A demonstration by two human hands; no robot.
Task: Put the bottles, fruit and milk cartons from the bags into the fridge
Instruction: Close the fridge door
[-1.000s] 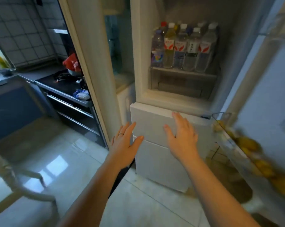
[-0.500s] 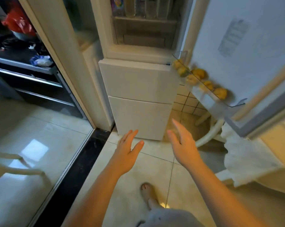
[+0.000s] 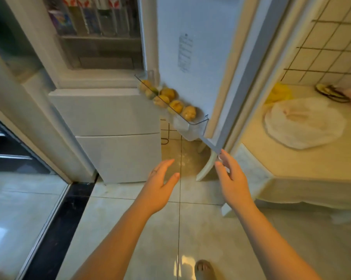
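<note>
fruit lined up in the door bin at 12 o'clock, bottles packed on the fridge shelf at 11 o'clock; no milk cartons to be seen. left hand and right hand both empty, fingers released and loosely spread, right fingertips just beside the lower corner of the open fridge door. probably time to fetch the next load from the white bag on the bench at 3 o'clock, contents hidden from here. leave the door wide open and step round its lower corner rather than brushing it, so as not to jolt the fruit. spread the bag's mouth with one hand, lift cartons out upright with the other. check the yellow bag at 2 o'clock too.
</note>
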